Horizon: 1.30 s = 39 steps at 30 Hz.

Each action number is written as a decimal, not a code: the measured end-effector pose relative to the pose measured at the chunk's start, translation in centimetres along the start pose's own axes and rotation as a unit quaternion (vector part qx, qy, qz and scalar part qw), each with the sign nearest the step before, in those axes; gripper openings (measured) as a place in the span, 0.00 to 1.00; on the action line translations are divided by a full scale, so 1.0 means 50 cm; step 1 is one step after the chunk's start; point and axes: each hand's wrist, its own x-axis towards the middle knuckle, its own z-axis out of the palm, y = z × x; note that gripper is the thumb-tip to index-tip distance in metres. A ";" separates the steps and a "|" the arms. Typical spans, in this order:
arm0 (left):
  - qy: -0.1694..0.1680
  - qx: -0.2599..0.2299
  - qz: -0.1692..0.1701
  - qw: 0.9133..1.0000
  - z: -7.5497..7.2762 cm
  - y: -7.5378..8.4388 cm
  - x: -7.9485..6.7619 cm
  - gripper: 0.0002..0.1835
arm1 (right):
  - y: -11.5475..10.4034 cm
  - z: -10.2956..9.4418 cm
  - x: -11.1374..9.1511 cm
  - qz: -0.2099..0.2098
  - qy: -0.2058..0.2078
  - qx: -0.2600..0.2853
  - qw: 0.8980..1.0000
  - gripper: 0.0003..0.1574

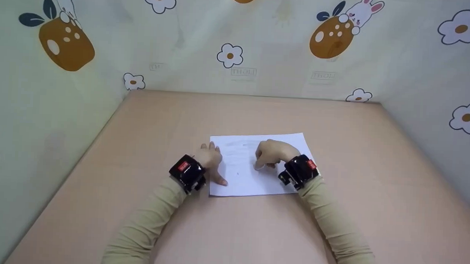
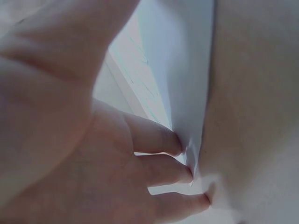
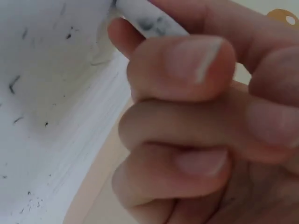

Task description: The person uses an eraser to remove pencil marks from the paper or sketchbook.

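A white sheet of paper (image 1: 240,184) lies on the table under both hands. My left hand (image 1: 210,156) rests at its left edge with fingers spread and thumb out on the sheet. In the left wrist view, fingertips (image 2: 170,142) press at the paper's edge, and one finger reaches the tabletop. Over the middle of the sheet, my right hand (image 1: 276,150) has its fingers curled. The right wrist view shows it gripping a white eraser (image 3: 152,18) with grey smudges, one end down at the paper. Dark eraser crumbs (image 3: 14,85) are scattered there.
The light wood tabletop (image 1: 172,113) spreads around the sheet. A pale curtain (image 1: 191,39) with flowers and rabbits stands behind the table and along both sides. Each wrist carries a black camera, one on the left (image 1: 187,172) and one on the right (image 1: 300,172).
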 end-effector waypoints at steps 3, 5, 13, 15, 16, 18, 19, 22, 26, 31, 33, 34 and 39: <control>0.010 -0.007 0.001 1.000 0.001 0.002 0.000 0.65 | 0.013 -0.006 -0.008 0.060 0.003 -0.035 0.998 0.18; 0.007 -0.015 -0.004 1.000 0.001 0.003 0.000 0.66 | 0.024 -0.011 -0.016 0.105 0.014 -0.055 0.993 0.19; -0.008 -0.017 -0.010 1.000 0.000 0.003 0.002 0.66 | 0.024 -0.011 -0.020 0.029 0.008 -0.029 0.999 0.12; -0.009 -0.017 -0.011 1.000 -0.001 0.002 0.003 0.67 | 0.017 -0.008 -0.016 0.013 -0.004 -0.006 1.000 0.13; -0.010 -0.021 -0.011 1.000 -0.002 0.002 0.003 0.67 | 0.015 -0.007 -0.015 0.017 -0.005 -0.007 1.000 0.13; -0.009 -0.034 -0.014 0.999 -0.002 0.003 0.003 0.67 | 0.016 -0.009 -0.017 0.042 0.003 -0.018 0.999 0.14; -0.009 -0.037 -0.015 0.999 -0.002 0.003 0.004 0.67 | 0.018 -0.011 -0.019 0.057 0.009 -0.029 0.998 0.14; -0.012 -0.037 -0.011 0.999 -0.001 0.003 0.003 0.67 | 0.031 -0.022 -0.029 0.080 0.029 -0.048 0.995 0.11; -0.004 -0.017 0.002 1.000 -0.001 -0.002 0.001 0.67 | 0.052 -0.047 -0.047 0.050 0.072 0.001 0.996 0.14; 0.008 -0.039 0.000 0.999 -0.002 -0.009 -0.004 0.67 | 0.073 -0.079 -0.071 0.009 0.121 0.080 0.989 0.16; 0.007 -0.060 -0.008 0.998 -0.002 -0.010 -0.005 0.68 | 0.079 -0.085 -0.075 0.002 0.129 0.086 0.988 0.16; 0.005 -0.071 -0.014 0.997 -0.001 -0.010 -0.005 0.69 | 0.082 -0.086 -0.076 0.000 0.131 0.086 0.988 0.16; 0.009 -0.085 -0.013 0.996 -0.001 -0.009 -0.004 0.69 | 0.098 -0.079 -0.069 0.003 0.101 0.098 0.990 0.16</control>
